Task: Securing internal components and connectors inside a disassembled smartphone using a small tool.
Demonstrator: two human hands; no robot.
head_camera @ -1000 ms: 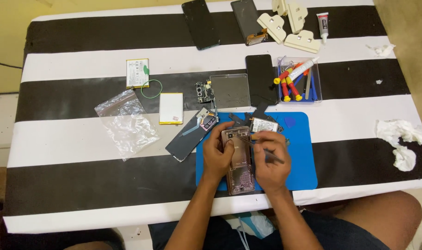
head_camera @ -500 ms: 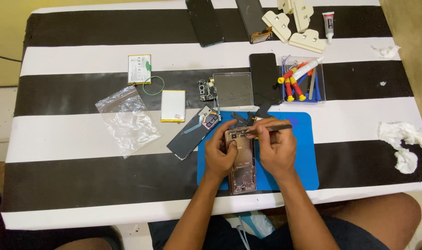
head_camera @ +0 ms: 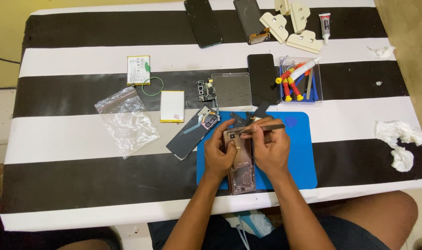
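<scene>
Two hands work on an opened phone over a blue mat.

The left hand [head_camera: 218, 150] grasps the upper left edge of the opened phone [head_camera: 241, 172], which lies lengthwise on the blue mat [head_camera: 303, 157] near the table's [head_camera: 81, 185] front edge. The right hand [head_camera: 271, 147] pinches thin tweezers [head_camera: 264, 128], held level across the phone's top end, their tip at its upper part. Just left of the mat lies a dark back cover [head_camera: 188, 135]; behind it are a clear lid [head_camera: 231, 90] and a tool tray [head_camera: 299, 83]. A crumpled tissue [head_camera: 399, 141] sits far right.
</scene>
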